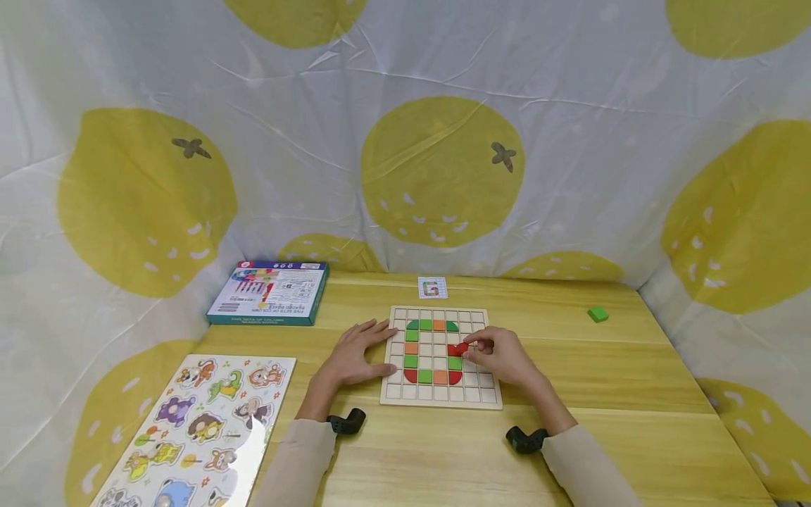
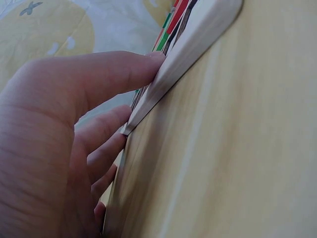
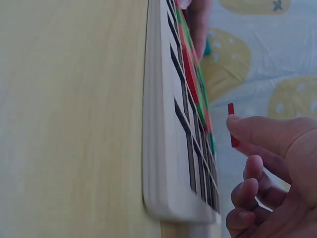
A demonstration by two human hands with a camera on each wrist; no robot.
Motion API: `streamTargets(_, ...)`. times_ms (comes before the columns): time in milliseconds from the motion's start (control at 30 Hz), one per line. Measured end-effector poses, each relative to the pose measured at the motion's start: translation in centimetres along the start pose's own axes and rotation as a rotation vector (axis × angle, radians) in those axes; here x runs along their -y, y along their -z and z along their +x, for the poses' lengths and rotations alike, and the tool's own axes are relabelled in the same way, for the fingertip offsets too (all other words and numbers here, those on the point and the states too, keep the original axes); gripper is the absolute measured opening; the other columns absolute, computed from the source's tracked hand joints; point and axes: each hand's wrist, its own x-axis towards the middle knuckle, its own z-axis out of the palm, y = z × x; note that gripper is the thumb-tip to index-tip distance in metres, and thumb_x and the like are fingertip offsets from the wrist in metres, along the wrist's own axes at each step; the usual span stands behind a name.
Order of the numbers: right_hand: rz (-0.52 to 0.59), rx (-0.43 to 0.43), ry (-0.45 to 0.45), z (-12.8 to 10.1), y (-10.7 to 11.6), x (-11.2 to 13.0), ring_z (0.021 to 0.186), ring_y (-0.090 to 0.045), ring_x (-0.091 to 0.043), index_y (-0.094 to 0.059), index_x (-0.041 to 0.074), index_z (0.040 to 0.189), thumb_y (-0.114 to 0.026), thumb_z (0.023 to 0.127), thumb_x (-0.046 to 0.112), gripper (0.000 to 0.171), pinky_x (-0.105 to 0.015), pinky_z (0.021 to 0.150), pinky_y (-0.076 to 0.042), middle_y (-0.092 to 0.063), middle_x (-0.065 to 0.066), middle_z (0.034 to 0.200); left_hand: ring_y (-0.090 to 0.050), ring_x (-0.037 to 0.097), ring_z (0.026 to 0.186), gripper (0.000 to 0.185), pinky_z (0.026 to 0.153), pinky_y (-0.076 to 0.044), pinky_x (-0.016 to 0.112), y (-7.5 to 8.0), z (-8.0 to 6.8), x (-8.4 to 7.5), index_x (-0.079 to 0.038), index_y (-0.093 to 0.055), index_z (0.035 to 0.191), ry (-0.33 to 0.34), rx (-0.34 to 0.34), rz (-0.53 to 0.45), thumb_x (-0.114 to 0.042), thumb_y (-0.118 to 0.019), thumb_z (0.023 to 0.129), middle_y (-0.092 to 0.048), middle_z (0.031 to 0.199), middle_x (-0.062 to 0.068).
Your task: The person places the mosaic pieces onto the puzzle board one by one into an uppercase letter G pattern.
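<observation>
A wooden grid board (image 1: 393, 394) lies on the table, with green, orange and red tiles forming a shape like the letter G. Between thumb and index finger, my right hand (image 1: 510, 358) pinches a small red tile (image 3: 231, 110), held just above the right side of the board. Another red tile (image 1: 451, 350) sits in a cell right by it. My left hand (image 1: 351, 354) rests at the board's left edge, its thumb and fingertips touching the rim and its fingers spread. The pinched tile's outline is partly covered by my fingers.
Behind the board lies a small pattern card (image 1: 433, 287). One loose green block (image 1: 598, 314) is at the back right. A flat boxed set (image 1: 269, 294) stands back left, and an animal puzzle board (image 1: 209, 422) lies front left. Curtains (image 1: 304, 141) enclose the table (image 1: 431, 458).
</observation>
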Motion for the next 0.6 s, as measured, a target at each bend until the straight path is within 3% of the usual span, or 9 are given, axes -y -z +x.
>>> streamTargets(600,-0.025,0.056,0.006,2.2,-3.2,1.1,0.072,-0.051,-0.014,-0.080,0.018,0.110,-0.082,0.089,0.019,0.021,-0.024,0.067,-0.042,-0.059,0.003,0.075,-0.023,0.027,0.159,0.081,0.129,-0.015,0.057,0.2,0.0,-0.3,-0.034,-0.048,0.155,0.005,0.004,0.011,-0.058,-0.072,0.081,-0.035,0.168,-0.007)
